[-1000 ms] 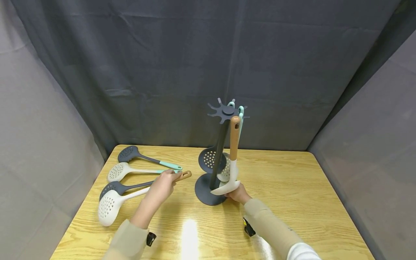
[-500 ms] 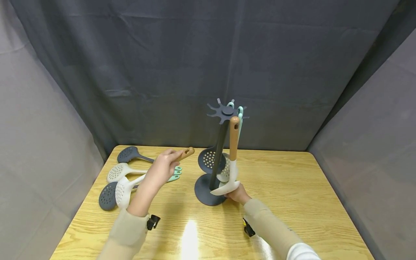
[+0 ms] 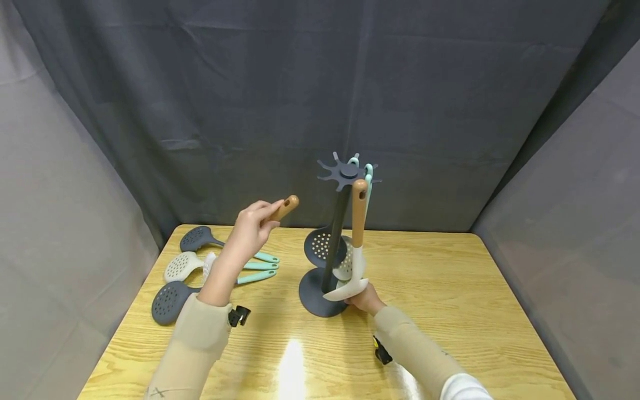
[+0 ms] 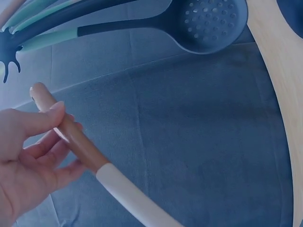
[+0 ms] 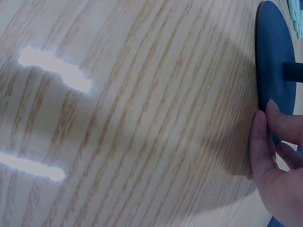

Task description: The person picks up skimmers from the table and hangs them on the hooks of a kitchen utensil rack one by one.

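My left hand (image 3: 245,236) pinches the wooden handle (image 3: 286,207) of a white slotted skimmer, raised above the table to the left of the dark utensil stand (image 3: 348,171). Most of that skimmer is hidden behind the hand and forearm. The left wrist view shows thumb and fingers around the wooden handle (image 4: 85,149), below the stand's hooks. At the stand's foot, my right hand (image 3: 367,300) grips the edge of its round base (image 3: 311,294). A white utensil with a wooden handle (image 3: 358,216) hangs on the stand's near side.
Dark and white perforated utensils, including a dark skimmer (image 3: 320,247), also hang from the stand. Left on the table lie a dark skimmer (image 3: 196,239), a white skimmer (image 3: 181,267) and another dark skimmer (image 3: 169,304), with mint handles. A dark curtain (image 3: 250,111) hangs behind.
My left hand has lifted the white skimmer off the table's left side, raising its wooden handle up and slightly right. The right hand stays on the stand's base.
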Available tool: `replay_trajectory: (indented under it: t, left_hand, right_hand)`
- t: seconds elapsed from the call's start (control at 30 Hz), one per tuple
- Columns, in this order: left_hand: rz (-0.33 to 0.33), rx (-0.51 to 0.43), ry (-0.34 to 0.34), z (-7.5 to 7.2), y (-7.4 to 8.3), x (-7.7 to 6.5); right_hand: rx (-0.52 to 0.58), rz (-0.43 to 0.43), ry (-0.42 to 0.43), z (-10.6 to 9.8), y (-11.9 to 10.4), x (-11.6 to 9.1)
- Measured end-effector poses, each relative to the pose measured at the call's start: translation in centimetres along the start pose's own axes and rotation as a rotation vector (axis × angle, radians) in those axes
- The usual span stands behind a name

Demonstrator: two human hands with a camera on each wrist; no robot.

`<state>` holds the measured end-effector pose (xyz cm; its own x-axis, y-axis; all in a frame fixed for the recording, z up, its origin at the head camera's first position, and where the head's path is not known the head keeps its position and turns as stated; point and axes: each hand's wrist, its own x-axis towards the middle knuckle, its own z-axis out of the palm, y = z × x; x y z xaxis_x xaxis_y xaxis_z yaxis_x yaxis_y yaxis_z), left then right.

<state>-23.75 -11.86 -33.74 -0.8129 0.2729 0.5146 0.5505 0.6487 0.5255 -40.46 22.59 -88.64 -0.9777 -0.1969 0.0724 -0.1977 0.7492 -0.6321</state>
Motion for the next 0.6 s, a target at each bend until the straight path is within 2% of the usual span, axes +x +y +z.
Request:
replay_trajectory:
  t: [0.17, 0.27, 0.3, 0.33, 0.37, 0.4, 0.5, 0.57, 0.6]
  left_hand:
    - [0.036, -0.05, 0.009, 0.2, -0.1, 2.3]
    - [0.063, -0.071, 0.023, 0.1, -0.2, 3.8]
    - [0.07, -0.076, 0.027, 0.1, -0.1, 4.3]
    - [0.079, -0.083, 0.031, 0.1, -0.1, 4.7]
    - [0.087, -0.09, 0.034, 0.1, -0.1, 5.2]
    - [0.096, -0.098, 0.04, 0.1, 0.0, 5.6]
    - [0.11, -0.121, 0.048, 0.1, 0.1, 6.7]
    - [0.117, -0.137, 0.05, 0.1, 0.2, 7.2]
    - [0.121, -0.148, 0.048, 0.2, 0.3, 7.5]
  right_hand:
    - [0.004, -0.036, 0.014, -5.4, -7.9, -3.5]
    - [0.027, -0.086, 0.032, -7.5, -10.9, -4.8]
    - [0.036, -0.077, 0.017, -8.0, -11.5, -5.0]
    - [0.029, -0.066, 0.012, -8.2, -11.9, -5.1]
    - [0.042, -0.037, -0.007, -7.9, -11.5, -4.8]
    - [0.026, -0.043, 0.022, -7.3, -10.9, -4.5]
    - [0.011, -0.017, 0.018, -6.4, -9.7, -3.9]
    - [0.002, -0.043, 0.034, -6.1, -9.2, -3.8]
    - [-0.018, -0.068, 0.048, -6.4, -9.7, -4.1]
